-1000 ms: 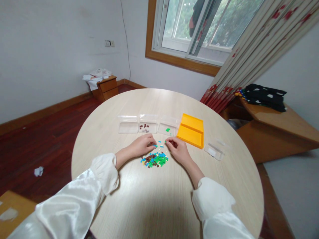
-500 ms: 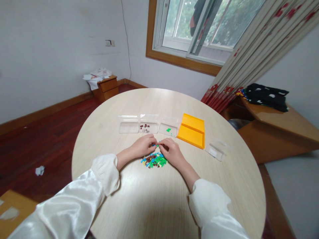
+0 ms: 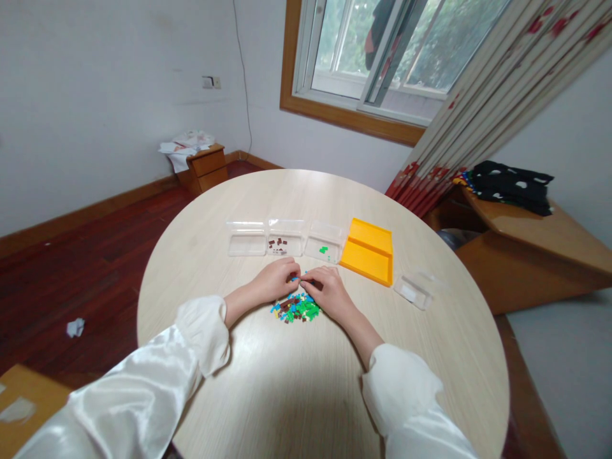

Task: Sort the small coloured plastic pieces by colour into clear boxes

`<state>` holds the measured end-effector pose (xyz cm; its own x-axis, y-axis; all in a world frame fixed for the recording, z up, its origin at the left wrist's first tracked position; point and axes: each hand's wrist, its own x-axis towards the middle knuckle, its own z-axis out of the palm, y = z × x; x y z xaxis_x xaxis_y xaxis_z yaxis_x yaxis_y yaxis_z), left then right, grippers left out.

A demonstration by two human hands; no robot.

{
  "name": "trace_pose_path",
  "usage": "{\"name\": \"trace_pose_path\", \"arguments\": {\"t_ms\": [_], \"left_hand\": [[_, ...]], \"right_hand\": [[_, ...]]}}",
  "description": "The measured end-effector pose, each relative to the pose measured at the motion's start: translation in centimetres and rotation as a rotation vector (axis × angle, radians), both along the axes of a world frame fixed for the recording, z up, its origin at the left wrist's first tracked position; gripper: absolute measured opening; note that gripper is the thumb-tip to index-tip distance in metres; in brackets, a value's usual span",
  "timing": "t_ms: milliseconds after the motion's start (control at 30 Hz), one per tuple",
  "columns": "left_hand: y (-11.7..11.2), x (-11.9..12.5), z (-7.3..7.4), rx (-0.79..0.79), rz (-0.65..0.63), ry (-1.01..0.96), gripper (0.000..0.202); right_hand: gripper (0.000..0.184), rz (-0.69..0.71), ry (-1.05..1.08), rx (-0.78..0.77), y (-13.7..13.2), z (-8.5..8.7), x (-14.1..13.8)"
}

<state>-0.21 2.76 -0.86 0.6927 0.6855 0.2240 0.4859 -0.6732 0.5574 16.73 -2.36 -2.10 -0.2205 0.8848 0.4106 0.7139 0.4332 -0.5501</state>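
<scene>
A small pile of tiny coloured bricks [image 3: 296,308], green, blue and brown, lies on the round wooden table [image 3: 268,389]. My left hand [image 3: 276,278] and my right hand [image 3: 329,291] meet just behind the pile, fingertips curled and pinched together over a small blue piece. What each hand holds is too small to make out. Behind them stand three clear trays: an empty one [image 3: 246,238], one with brown bricks [image 3: 285,238], one with green bricks [image 3: 325,242].
A yellow tray [image 3: 368,252] lies to the right of the clear trays, and a clear lid [image 3: 412,292] further right. A wooden bench with dark cloth [image 3: 511,182], a curtain, a window and a small cabinet [image 3: 203,167] surround the table.
My right hand has moved left from near the green-brick tray to meet my left hand behind the pile. My left hand has hardly moved.
</scene>
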Motion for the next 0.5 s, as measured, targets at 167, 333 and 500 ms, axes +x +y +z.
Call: {"name": "trace_pose_path", "arguments": {"t_ms": [167,333,500], "left_hand": [[0.10,-0.04,-0.04,-0.010,-0.024,0.003,0.006],[0.20,-0.37,0.03,-0.020,-0.038,-0.020,0.007],[0.26,-0.71,0.31,-0.022,-0.039,-0.047,0.010]], "right_hand": [[0.006,-0.050,-0.053,-0.048,-0.22,0.45,-0.52],[0.007,-0.055,-0.029,-0.038,-0.39,0.79,-0.92],[0.007,-0.144,0.134,0.070,0.09,0.59,-0.43]]}}
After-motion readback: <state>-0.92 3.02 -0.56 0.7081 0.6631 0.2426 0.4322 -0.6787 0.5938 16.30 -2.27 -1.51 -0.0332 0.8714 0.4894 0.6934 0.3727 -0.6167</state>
